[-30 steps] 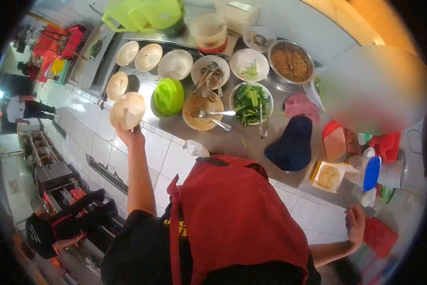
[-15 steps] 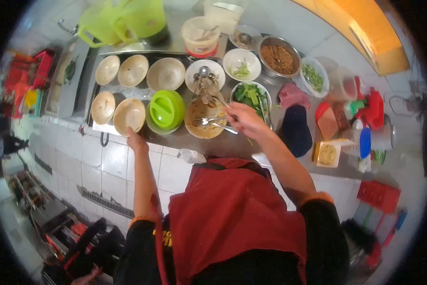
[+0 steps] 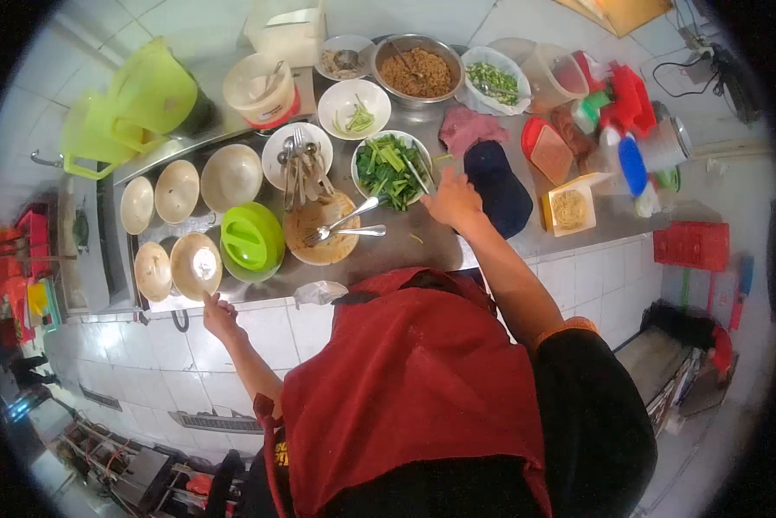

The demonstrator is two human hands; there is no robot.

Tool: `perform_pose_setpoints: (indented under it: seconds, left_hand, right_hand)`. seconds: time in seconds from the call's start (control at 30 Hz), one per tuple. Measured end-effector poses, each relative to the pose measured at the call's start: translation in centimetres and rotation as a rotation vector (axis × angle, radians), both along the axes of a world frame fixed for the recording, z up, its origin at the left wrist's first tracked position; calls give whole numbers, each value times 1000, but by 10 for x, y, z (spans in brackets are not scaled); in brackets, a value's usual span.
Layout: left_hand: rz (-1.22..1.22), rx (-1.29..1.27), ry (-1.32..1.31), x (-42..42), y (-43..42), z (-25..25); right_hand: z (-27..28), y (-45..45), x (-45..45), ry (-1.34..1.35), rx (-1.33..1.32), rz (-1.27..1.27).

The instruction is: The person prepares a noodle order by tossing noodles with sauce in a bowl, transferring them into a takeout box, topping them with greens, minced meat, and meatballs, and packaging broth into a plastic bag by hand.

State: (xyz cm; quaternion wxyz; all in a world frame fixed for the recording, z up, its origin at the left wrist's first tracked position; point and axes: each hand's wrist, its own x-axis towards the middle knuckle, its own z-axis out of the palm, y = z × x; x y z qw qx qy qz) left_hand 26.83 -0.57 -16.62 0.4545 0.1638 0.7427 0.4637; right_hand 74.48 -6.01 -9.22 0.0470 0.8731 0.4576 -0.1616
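Observation:
My left hand (image 3: 222, 318) is at the near rim of a pale bowl (image 3: 196, 264), its fingers curled and closed at the edge. My right hand (image 3: 453, 204) has its fingers apart beside the end of metal tongs (image 3: 416, 173), which lean in a bowl of chopped greens (image 3: 383, 166). Left of the greens, forks and spoons (image 3: 301, 168) fill a white bowl. Nearer me, a brown-stained bowl (image 3: 306, 222) holds a fork and a spoon (image 3: 364, 230). A green lidded container (image 3: 250, 237) stands between that bowl and my left hand.
More pale bowls (image 3: 177, 192) stand at the left, with green jugs (image 3: 150, 99) behind. At the back are a pot of brown minced food (image 3: 417, 72) and chopped green onions (image 3: 490, 85). A dark cap (image 3: 496, 190) and a noodle box (image 3: 569, 211) lie right of my hand.
My view has shifted to the right. My right hand has moved from the cutlery bowl to the tongs at the greens. My left hand stays by the same bowl.

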Motion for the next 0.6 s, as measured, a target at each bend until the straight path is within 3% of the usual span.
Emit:
perform_pose_setpoints:
  seconds: [0.2,0.4,0.5,0.53,0.6]
  left_hand:
    - [133,278,-6,20,36,31]
    - [151,380,5,37,55,62]
    - [149,427,-2,41,59,62]
    - [146,456,-13,42,60,61]
    - [143,474,-23,44,65,58]
  right_hand:
    - [-31,-5,20,368,41,62]
    - [30,-34,23,174,343,227]
    - [33,-36,15,180,373,324]
    - [31,-32,8,180,370,320]
    - [29,-18,-5,160,126,271]
